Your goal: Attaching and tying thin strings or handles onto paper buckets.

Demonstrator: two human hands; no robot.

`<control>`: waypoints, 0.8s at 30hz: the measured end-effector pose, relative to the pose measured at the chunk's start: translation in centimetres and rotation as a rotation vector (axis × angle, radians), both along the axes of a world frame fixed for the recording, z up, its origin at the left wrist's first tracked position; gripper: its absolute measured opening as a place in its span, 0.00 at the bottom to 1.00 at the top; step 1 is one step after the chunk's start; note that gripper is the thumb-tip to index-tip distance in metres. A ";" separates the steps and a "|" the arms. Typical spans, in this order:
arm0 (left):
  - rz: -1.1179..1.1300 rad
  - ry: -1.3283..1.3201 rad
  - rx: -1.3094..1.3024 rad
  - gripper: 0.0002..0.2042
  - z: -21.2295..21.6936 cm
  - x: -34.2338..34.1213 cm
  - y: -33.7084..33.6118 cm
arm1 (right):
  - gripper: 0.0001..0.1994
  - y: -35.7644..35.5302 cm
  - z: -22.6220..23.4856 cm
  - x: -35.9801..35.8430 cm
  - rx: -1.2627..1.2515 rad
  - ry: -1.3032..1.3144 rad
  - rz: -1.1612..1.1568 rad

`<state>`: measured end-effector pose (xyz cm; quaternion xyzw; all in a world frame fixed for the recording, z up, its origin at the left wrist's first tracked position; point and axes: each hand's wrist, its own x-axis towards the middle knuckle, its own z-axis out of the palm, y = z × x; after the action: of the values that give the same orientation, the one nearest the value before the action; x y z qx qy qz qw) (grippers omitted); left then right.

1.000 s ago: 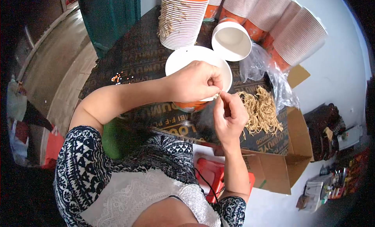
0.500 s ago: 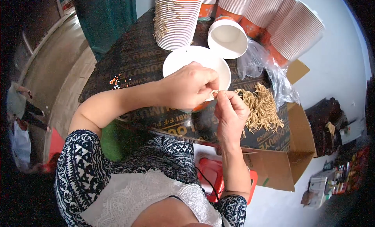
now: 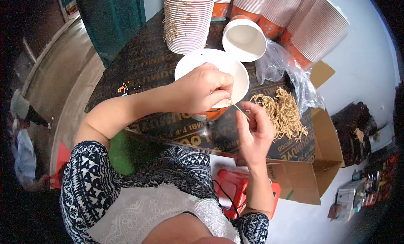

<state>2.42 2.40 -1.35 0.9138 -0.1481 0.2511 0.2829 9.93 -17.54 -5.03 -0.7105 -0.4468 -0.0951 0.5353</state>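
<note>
Handling the pale strand (image 3: 240, 110) at the near rim of the white bowl (image 3: 240, 78) calls, I'd judge, for light, even tension and a pinch close to that rim, so nothing snags. My left hand (image 3: 203, 88), over the bowl's near side, has its fingers pinched on the strand. My right hand (image 3: 257, 129), near right of the bowl, has fingers slightly parted, strand running between; can't tell if gripped. Tan cords (image 3: 281, 116) lie right of the bowl.
</note>
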 end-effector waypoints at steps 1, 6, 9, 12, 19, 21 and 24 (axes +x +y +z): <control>0.011 0.030 0.010 0.03 0.4 0.0 0.0 | 0.05 -0.6 -0.3 0.2 0.017 -0.066 -0.004; 0.033 0.258 -0.098 0.05 1.4 -0.3 -0.3 | 0.01 -2.8 -1.7 -0.1 -0.065 -0.180 -0.038; 0.005 0.267 -0.110 0.06 1.5 0.0 0.3 | 0.01 -2.5 -1.7 0.2 0.014 -0.133 -0.046; 0.009 0.348 -0.196 0.06 2.6 -0.1 3.1 | 0.03 -3.1 -2.3 0.8 -0.021 -0.005 -0.009; 0.129 0.006 0.450 0.19 -2.5 -0.4 11.3 | 0.08 -6.2 -4.6 0.9 -0.136 0.061 0.029; 0.069 0.008 0.485 0.14 -3.7 -0.8 12.5 | 0.06 -5.8 -4.3 0.3 -0.147 0.021 0.053; 0.122 -0.001 0.528 0.08 -3.2 -2.9 13.3 | 0.04 -5.8 -4.4 0.1 -0.138 -0.019 0.047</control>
<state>-0.47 15.70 -4.53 0.9629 -0.1535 0.2210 0.0190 9.99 -23.34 -9.46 -0.7341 -0.4737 -0.0584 0.4830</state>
